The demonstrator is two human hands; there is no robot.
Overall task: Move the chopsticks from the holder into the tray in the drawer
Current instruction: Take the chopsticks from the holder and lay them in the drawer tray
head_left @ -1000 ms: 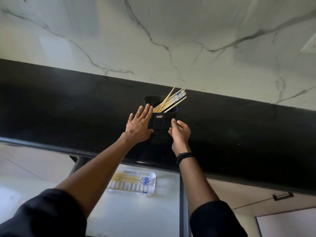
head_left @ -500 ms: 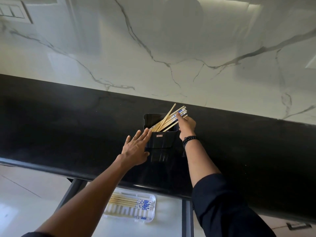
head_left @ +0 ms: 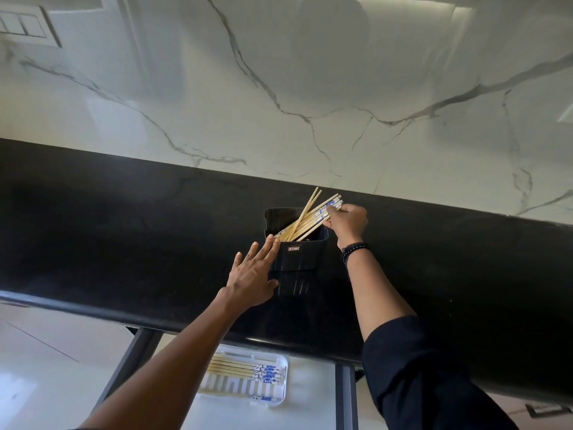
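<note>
A black holder [head_left: 297,256] stands on the black counter [head_left: 124,237] with a bundle of wooden chopsticks [head_left: 305,221] leaning out to the upper right. My right hand [head_left: 347,223] is closed around the blue-patterned upper ends of the bundle. My left hand [head_left: 252,274] lies flat with fingers spread, its fingertips touching the holder's left side. Below the counter edge, a white tray [head_left: 273,395] in the open drawer [head_left: 344,395] holds several chopsticks [head_left: 245,367] laid side by side.
A white marble wall [head_left: 310,88] rises behind the counter, with a switch plate [head_left: 24,26] at the upper left. The drawer's dark frame rails run down on both sides of the tray. A cabinet handle [head_left: 548,409] shows at the lower right.
My right hand rose from the holder's front to the chopstick tops and closed on them. My left hand stayed beside the holder. The view has tilted, so everything sits lower in frame.
</note>
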